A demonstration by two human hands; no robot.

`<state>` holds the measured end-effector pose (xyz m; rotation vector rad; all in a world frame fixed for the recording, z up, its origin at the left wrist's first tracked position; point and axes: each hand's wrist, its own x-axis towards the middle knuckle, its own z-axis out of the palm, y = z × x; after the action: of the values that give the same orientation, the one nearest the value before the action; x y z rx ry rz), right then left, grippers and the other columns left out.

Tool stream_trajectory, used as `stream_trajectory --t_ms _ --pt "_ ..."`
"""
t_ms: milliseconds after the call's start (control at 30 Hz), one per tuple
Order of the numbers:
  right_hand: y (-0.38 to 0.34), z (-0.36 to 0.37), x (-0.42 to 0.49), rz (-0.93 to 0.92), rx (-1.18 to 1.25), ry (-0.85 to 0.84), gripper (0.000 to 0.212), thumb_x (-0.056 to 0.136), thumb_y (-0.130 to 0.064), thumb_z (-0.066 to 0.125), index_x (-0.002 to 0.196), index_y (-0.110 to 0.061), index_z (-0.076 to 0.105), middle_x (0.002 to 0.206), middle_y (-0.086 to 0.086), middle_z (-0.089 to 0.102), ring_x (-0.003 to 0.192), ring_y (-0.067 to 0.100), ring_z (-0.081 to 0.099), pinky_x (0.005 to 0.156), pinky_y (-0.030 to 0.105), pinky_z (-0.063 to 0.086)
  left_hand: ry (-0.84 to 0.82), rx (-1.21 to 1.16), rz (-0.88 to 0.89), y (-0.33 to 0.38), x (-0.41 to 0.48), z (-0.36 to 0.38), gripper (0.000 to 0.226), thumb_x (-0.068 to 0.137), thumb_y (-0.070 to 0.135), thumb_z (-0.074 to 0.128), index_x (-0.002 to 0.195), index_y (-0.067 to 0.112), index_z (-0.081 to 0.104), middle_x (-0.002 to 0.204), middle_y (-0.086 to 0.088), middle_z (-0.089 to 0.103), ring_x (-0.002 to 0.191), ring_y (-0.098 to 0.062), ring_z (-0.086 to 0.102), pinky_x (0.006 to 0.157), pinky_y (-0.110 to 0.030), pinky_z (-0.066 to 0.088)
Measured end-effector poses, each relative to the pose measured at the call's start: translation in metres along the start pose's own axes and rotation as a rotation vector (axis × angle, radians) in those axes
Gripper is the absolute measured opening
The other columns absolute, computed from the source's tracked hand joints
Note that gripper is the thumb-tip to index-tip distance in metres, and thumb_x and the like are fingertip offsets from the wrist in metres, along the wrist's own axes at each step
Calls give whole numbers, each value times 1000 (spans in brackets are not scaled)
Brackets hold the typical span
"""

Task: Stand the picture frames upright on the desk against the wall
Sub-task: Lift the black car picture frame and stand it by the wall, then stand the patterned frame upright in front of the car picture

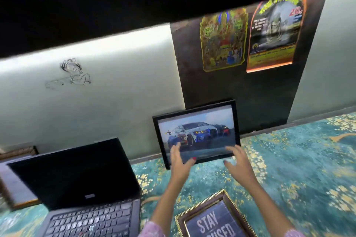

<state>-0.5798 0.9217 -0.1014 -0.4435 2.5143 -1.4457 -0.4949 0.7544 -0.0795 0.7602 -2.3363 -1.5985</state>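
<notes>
Black-framed car picture: we find a thin, rectangular black frame point(196, 133) with a glossy print of a white and blue racing car standing at centre frame, its lower edge on the desk and its top leaning back against the wall.
Wall: we note a smooth pale panel point(96, 86) at centre left bearing a thin line sketch, and beside it a dark, mottled panel point(240, 90) behind the frame.
Left hand: our left hand point(180, 159) sits at the frame's lower left, fingers spread and straight, fingertips over the glass; we cannot tell if they touch it.
Right hand: our right hand point(238, 159) sits at the lower right corner of the frame, fingers splayed and loose, gripping nothing that we can see.
Gold-trimmed frame: a brown wooden frame with beaded gilt edging point(215, 217) lies flat at bottom centre, its dark slatted print lettered "STAY".
Desk cover: a teal patterned cloth with gold flecks point(298, 169) fills the lower right.
Laptop: a matte black open laptop point(81, 182) stands at lower left.
Posters: two glossy colourful posters point(224, 40) hang at upper right on the dark panel.
</notes>
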Motion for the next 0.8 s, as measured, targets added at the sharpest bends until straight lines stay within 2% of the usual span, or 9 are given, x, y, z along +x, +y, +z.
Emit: stream_trajectory --t_ms 167,333,433,500,567,600,667,700,800 --pt "36 16 -70 77 -200 -210 41 84 -16 59 123 -8 50 131 14 45 127 25 41 101 23 27 -38 179 -111 -46 -62 28 62 81 10 61 135 7 33 144 -15 33 135 -26 30 112 -32 24" --pt "53 16 -117 154 -336 -186 59 81 -32 61 131 -9 39 132 16 42 121 30 46 98 33 38 40 509 -335 -78 -106 26 68 79 25 60 138 13 28 152 -16 13 139 -36 18 112 -45 24" --pt "56 16 -132 241 -413 -190 64 80 -40 61 131 -9 37 130 15 42 120 32 45 96 39 41 -21 527 -466 -89 -121 22 73 73 39 60 132 7 31 145 -20 26 133 -39 24 110 -45 31" --pt "55 18 -138 304 -531 -214 59 78 -42 60 123 -9 42 128 16 43 120 34 43 95 42 43 -113 512 -517 -89 -126 26 75 80 38 54 139 4 20 148 -21 22 138 -40 18 112 -43 27" --pt "55 18 -141 365 -558 -204 51 77 -42 60 114 -9 48 126 17 44 119 35 42 93 42 43 -114 447 -641 -86 -124 29 81 81 35 56 143 5 14 151 -21 21 139 -38 21 111 -41 29" --pt "54 17 -141 386 -558 -194 47 76 -42 60 110 -10 50 122 18 47 117 35 44 92 40 44 -80 366 -717 -84 -121 29 82 76 33 61 141 2 22 147 -21 31 135 -36 32 108 -41 36" --pt "57 14 -136 375 -556 -220 38 74 -43 61 95 -11 57 103 13 60 103 31 53 85 36 43 22 50 -820 -87 -116 27 62 68 24 66 121 -3 48 115 -20 59 105 -31 58 82 -41 54" --pt "57 11 -130 380 -532 -241 30 74 -44 62 78 -14 58 85 7 62 89 26 56 78 33 41 24 -121 -831 -91 -115 26 43 73 17 62 110 -3 54 94 -18 62 86 -29 60 69 -38 53" --pt "57 1 -122 463 -286 -299 42 76 -36 65 48 -19 38 54 1 39 54 16 39 54 29 24 30 -352 -820 -105 -110 25 24 84 6 47 97 -9 59 74 -16 56 70 -28 56 71 -42 50"
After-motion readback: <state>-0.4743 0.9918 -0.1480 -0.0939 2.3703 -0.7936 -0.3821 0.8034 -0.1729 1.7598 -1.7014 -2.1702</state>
